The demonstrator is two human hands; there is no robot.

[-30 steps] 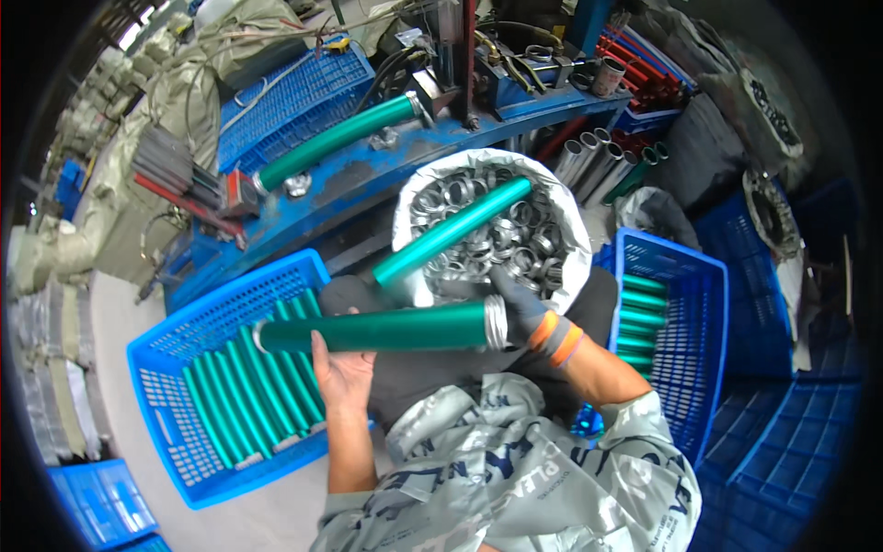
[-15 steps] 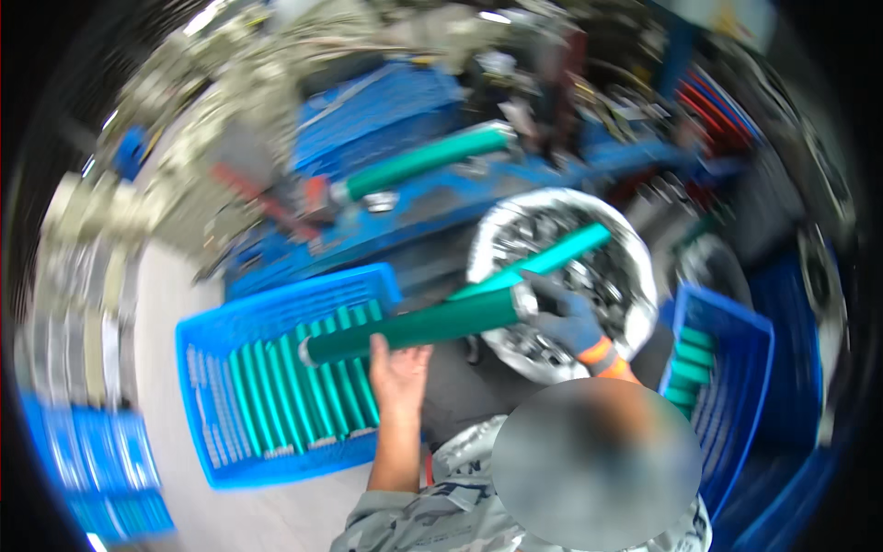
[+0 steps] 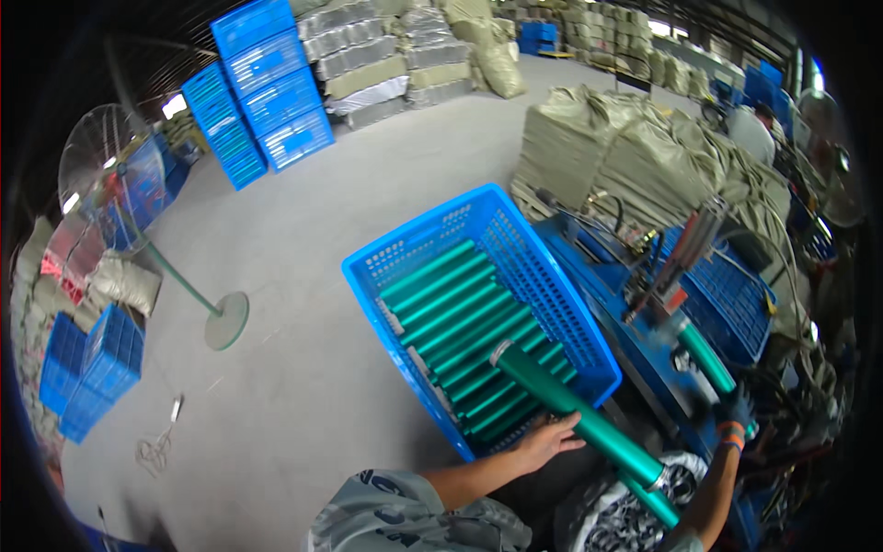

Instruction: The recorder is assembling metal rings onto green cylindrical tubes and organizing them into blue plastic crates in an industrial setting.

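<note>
My bare left hand (image 3: pixel 549 442) holds a green tube (image 3: pixel 598 432) with silver rings at its ends. The tube slants with its far end over a blue basket (image 3: pixel 515 241), where several green tubes (image 3: pixel 451 317) lie side by side. My right hand (image 3: pixel 734 409), in a dark glove with an orange cuff, is closed around the near end of another green tube (image 3: pixel 706 357). That tube's far end meets a machine (image 3: pixel 670 299) on the blue bench. One more green tube (image 3: pixel 651 504) rests across a white sack (image 3: pixel 589 515) of metal rings, partly under the held tube.
A blue bench (image 3: pixel 635 354) runs along the basket's right side, with a blue crate (image 3: pixel 727 299) behind it. Wrapped bales (image 3: pixel 635 166) stand beyond. On the floor at left are a standing fan (image 3: pixel 115 179), a loose cable (image 3: pixel 156 451) and blue crates (image 3: pixel 101 368); stacked crates (image 3: pixel 276 92) rise behind.
My view has swung left, showing more floor. My right hand has let go of the tube in my left hand and taken hold of the one at the bench machine.
</note>
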